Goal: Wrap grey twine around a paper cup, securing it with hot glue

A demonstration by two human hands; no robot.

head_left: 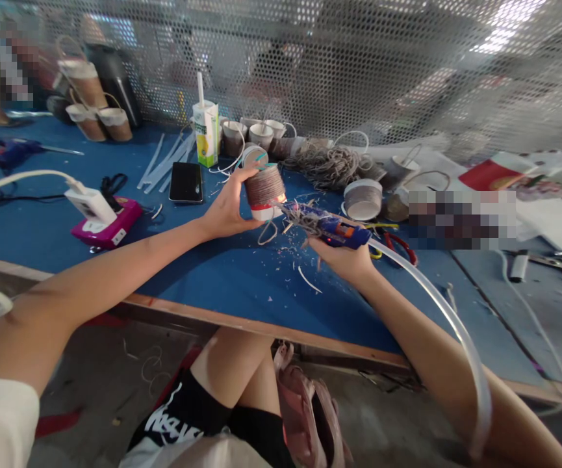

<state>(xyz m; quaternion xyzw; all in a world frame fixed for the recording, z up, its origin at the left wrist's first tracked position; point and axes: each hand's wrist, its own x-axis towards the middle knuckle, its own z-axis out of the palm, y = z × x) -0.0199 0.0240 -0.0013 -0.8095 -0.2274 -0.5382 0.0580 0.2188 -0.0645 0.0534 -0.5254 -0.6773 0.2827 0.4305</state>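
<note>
My left hand (pixel 234 205) grips a cup (pixel 265 188) wound with grey-brown cord. A red and white band of the cup shows below the winding. In my right hand (pixel 346 257) is a blue hot glue gun (pixel 332 224), with strings and cord scraps stuck about its front. Its nozzle points left at the cup's lower edge, where the cord stops; whether it touches cannot be made out. A long clear glue stick (pixel 449 312) sticks out of the gun's back and bends down to the right. A loose end of cord (pixel 268 233) hangs below the cup.
Several cord-wrapped cups (pixel 261 135) stand at the back by a drink carton (pixel 206 133) and a tangled cord heap (pixel 329 166). A phone (pixel 186 182), a purple power strip (pixel 108 224) and another glue gun (pixel 15 153) lie left. Red-handled pliers (pixel 400 248) lie right.
</note>
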